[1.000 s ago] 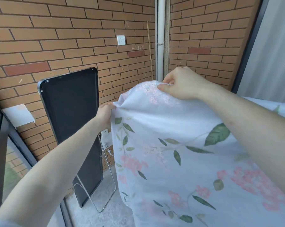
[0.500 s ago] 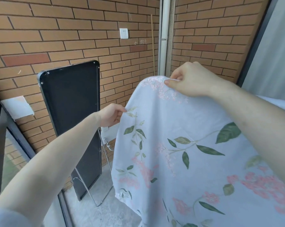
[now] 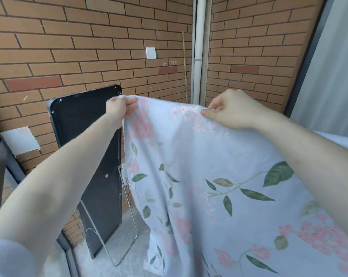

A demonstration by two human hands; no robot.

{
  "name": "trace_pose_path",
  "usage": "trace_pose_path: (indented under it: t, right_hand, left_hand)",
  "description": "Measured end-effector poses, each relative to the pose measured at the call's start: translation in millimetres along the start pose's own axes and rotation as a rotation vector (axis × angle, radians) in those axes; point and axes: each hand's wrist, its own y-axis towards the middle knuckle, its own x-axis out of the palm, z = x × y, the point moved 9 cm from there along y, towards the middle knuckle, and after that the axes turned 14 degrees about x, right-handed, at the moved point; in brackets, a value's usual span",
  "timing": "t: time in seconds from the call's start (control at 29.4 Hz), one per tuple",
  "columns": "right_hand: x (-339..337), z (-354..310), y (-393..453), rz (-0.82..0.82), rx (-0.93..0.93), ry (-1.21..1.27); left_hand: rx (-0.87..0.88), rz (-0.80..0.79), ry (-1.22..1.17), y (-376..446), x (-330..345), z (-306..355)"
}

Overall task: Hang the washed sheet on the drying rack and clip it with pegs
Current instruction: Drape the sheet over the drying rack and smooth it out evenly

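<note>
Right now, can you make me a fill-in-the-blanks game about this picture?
1. Both hands pinch the top edge of the flowery ____.
2. The wall behind is made of ____.
3. The left hand holds the cloth in front of a folded black ____ leaning on the wall.
4. The right hand is just below the white ____ that runs up the corner.

Missing words: sheet; bricks; table; pipe
</note>
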Motion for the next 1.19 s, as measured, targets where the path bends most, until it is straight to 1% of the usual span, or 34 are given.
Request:
trace_pose_path:
  t: [0.03, 0.07, 0.14, 0.17, 0.2, 0.24, 0.27, 0.31, 0.37, 0.41, 0.51, 0.58, 0.65, 0.68, 0.75, 0.78, 0.85, 0.92, 0.99, 1.09, 1.19]
  right_hand:
    - [1.7, -0.1, 0.1, -0.002, 0.003, 0.003]
    - [0.6, -1.3, 0.2, 0.003, 0.003, 0.002]
    - [1.0, -3.6, 0.3, 0.01, 0.01, -0.004]
    - [1.2, -4.5, 0.4, 0.011, 0.013, -0.01]
    - [1.6, -4.7, 0.6, 0.01, 0.019, -0.015]
    - [2.2, -4.5, 0.9, 0.005, 0.025, -0.017]
    - [2.7, -4.1, 0.7, 0.004, 0.027, -0.018]
    - [3.1, -3.6, 0.1, 0.01, 0.027, -0.018]
    - [1.6, -2.4, -3.7, 0.035, 0.031, -0.035]
    - [0.8, -2.0, -6.7, 0.048, 0.035, -0.053]
    - [-2.0, -2.5, -18.6, 0.099, 0.028, -0.151]
    - [-6.9, -2.3, -24.5, 0.155, 0.021, -0.21]
    - [-13.9, -3.6, -32.4, 0.258, -0.025, -0.169]
    - [-17.1, -6.2, -41.2, 0.331, -0.084, -0.087]
    - [-18.3, -7.8, -69.4, 0.47, -0.207, 0.146]
    - [-9.4, -5.5, -84.6, 0.503, -0.245, 0.23]
    - [19.4, 4.9, -111.9, 0.501, -0.253, 0.307]
    - [60.8, 22.4, -134.0, 0.434, -0.201, 0.339]
    - [107.7, 48.3, -147.9, 0.321, -0.081, 0.403]
    - [179.3, 97.4, -166.8, 0.192, 0.18, 0.461]
    - [238.5, 144.9, -191.4, 0.093, 0.42, 0.47]
  left_hand:
    - [0.043, -0.041, 0.105, 4.7, 0.8, -0.4]
    - [0.089, -0.132, 0.271, 7.5, 6.3, -1.1]
    - [0.149, -0.41, 0.587, 3.0, 31.2, -18.7]
    - [0.12, -0.529, 0.646, -3.8, 43.7, -33.7]
    - [0.055, -0.62, 0.632, -14.0, 54.3, -47.8]
    - [-0.022, -0.677, 0.587, -22.8, 62.0, -62.4]
    - [-0.086, -0.713, 0.539, -31.3, 69.4, -73.7]
    - [-0.112, -0.734, 0.51, -40.1, 76.9, -77.5]
    - [-0.077, -0.715, 0.486, -48.9, 85.9, -72.9]
    - [-0.016, -0.66, 0.451, -50.0, 88.1, -62.9]
    - [0.181, -0.415, 0.316, -59.9, 77.2, -21.0]
    - [0.282, -0.312, 0.284, -79.9, 65.1, 6.1]
    - [0.401, -0.253, 0.308, -107.1, 53.9, 25.8]
    - [0.453, -0.23, 0.317, -123.1, 47.6, 31.4]
    - [0.53, -0.247, 0.338, -156.9, 41.5, 32.4]
    - [0.545, -0.29, 0.372, -172.7, 40.8, 23.1]
    - [0.527, -0.421, 0.486, -198.8, 46.5, -4.9]
    - [0.456, -0.555, 0.604, -221.8, 53.3, -41.5]
    - [0.37, -0.639, 0.704, -237.3, 59.0, -75.5]
    - [0.284, -0.649, 0.823, -247.5, 65.8, -111.3]
    - [0.257, -0.596, 0.833, -255.7, 73.8, -125.5]
